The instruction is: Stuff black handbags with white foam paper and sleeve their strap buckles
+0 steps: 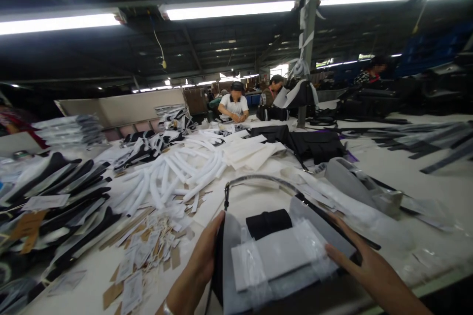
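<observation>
A grey and black handbag (309, 212) is held between my two hands at the table's near edge, its strap (271, 178) arched up on the far side. My left hand (207, 246) grips the bag's left side, fingers partly hidden behind it. On the right side, my right hand (356, 251) clasps the bag, with the thumb on its near face. Across the bag lies a white paper sheet (275, 254) with clear plastic around it. A small black rolled piece (268, 223) rests just above the paper.
Left of the bag lie tags with strings (148, 248) and stacked black-and-grey bags (62, 206). White tubes (181, 167) and paper strips (254, 152) spread beyond it. Black bags (316, 145) and a plastic-wrapped grey bag (347, 184) sit right. A co-worker (235, 103) works across the table.
</observation>
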Tool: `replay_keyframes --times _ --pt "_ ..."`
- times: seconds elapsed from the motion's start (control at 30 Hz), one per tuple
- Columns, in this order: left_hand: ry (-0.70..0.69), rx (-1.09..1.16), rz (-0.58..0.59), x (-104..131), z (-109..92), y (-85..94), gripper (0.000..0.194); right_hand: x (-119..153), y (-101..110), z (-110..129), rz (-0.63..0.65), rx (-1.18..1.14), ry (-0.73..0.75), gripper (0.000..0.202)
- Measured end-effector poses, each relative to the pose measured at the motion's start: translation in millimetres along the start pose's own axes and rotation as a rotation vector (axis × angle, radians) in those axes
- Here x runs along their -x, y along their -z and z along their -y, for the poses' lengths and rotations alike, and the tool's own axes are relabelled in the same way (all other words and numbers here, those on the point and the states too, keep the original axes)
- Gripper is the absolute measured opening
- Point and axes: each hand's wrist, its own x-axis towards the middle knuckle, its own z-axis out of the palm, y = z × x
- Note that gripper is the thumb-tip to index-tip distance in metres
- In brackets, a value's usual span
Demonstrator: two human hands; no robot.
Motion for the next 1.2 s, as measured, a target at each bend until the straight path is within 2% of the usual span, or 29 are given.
replay_keyframes --times 0.07,0.13,0.2,0.23,0.33,0.4,0.47,0.53,0.6,0.7,0.77,0.83,0.87,0.97,1.1,1.2 --pt "-0.045 0.088 -0.036 16 -19 -1.8 0.054 -7 -2 17 -0.038 -0.116 0.062 0.091" --pt "-0.213 0.134 -0.128 32 -31 -6.2 0.056 -24 -7 30 -0.057 -0.217 0.120 0.093" --pt "-0.369 0.060 -0.210 45 -31 -10.1 0.061 -45 -14 37 -0.032 -0.258 0.151 0.096" --pt "-0.406 -0.007 -0.208 49 -27 -10.9 0.063 -56 -19 37 -0.003 -0.250 0.153 0.097" --pt "-0.401 -0.152 -0.115 55 -13 -7.5 0.064 -73 -27 33 0.082 -0.120 0.143 0.098" --pt "-0.420 -0.184 -0.047 56 -15 -4.9 0.064 -70 -24 34 0.020 -0.007 0.169 0.091" --pt "-0.482 -0.189 0.032 57 -32 -6.9 0.065 -56 -14 48 -0.128 0.045 0.208 0.077" --pt "-0.491 -0.171 0.156 58 -58 -14.9 0.068 -40 -3 76 -0.224 -0.024 0.223 0.062" --pt "-0.424 -0.142 0.287 59 -87 -27.3 0.072 -29 3 112 -0.117 -0.181 0.221 0.056" --pt "-0.346 -0.166 0.378 62 -118 -46.8 0.070 -26 2 167 0.236 -0.533 0.219 0.065" --pt "-0.328 -0.281 0.410 66 -128 -55.9 0.059 -30 -1 200 0.421 -0.798 0.215 0.070" --pt "-0.335 -0.398 0.444 71 -130 -60.3 0.050 -34 -3 227 0.511 -1.040 0.246 0.067" --pt "-0.348 -0.430 0.459 73 -130 -60.9 0.048 -36 -3 239 0.517 -1.136 0.265 0.065" --pt "-0.409 -0.452 0.461 81 -123 -58.4 0.045 -38 -2 262 0.426 -1.288 0.253 0.058" --pt "-0.492 -0.485 0.372 86 -109 -52.8 0.039 -32 -8 270 0.323 -1.344 0.205 0.048" --pt "-0.538 -0.484 0.300 85 -100 -52.2 0.036 -28 -15 266 0.291 -1.380 0.196 0.051"
